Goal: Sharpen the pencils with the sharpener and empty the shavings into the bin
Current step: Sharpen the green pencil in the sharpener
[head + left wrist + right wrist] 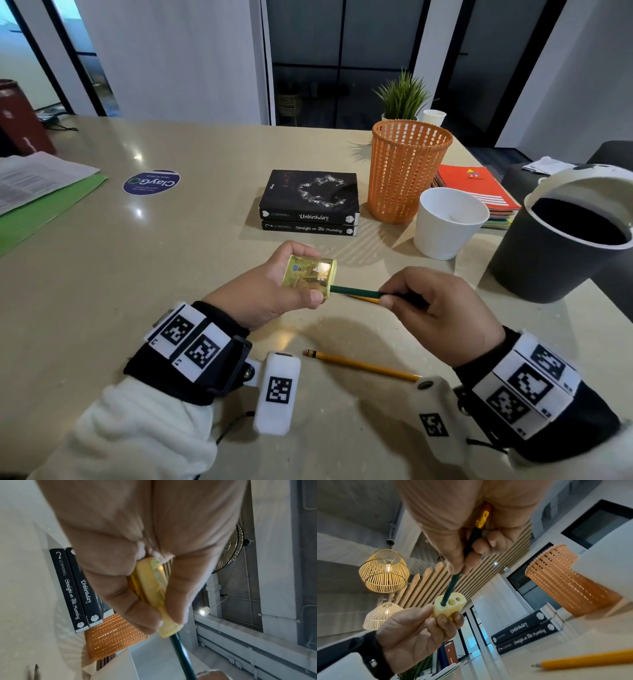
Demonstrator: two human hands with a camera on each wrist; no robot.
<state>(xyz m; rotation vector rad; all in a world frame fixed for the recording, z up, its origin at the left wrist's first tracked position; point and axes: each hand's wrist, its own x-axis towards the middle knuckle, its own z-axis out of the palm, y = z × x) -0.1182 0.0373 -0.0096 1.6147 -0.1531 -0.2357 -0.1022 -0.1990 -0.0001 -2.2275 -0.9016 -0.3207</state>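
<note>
My left hand (274,291) grips a translucent yellow sharpener (310,274) above the table, thumb below and fingers behind it. A dark green pencil (356,292) is pushed into the leftmost of its three holes (444,603). My right hand (435,308) pinches that pencil near its gold ferrule (482,518). The sharpener (154,588) fills the left wrist view, with the green pencil (180,654) coming out of its end. A yellow pencil (363,366) lies on the table near me; another yellow pencil (368,299) shows under the green one. The dark grey bin (555,253) stands open at the right edge.
Two stacked black books (310,204) lie beyond my hands. An orange mesh basket (404,171) and a white cup (448,222) stand to their right, with spiral notebooks (479,192) behind. Papers on a green folder (37,185) lie far left, near a round sticker (151,182).
</note>
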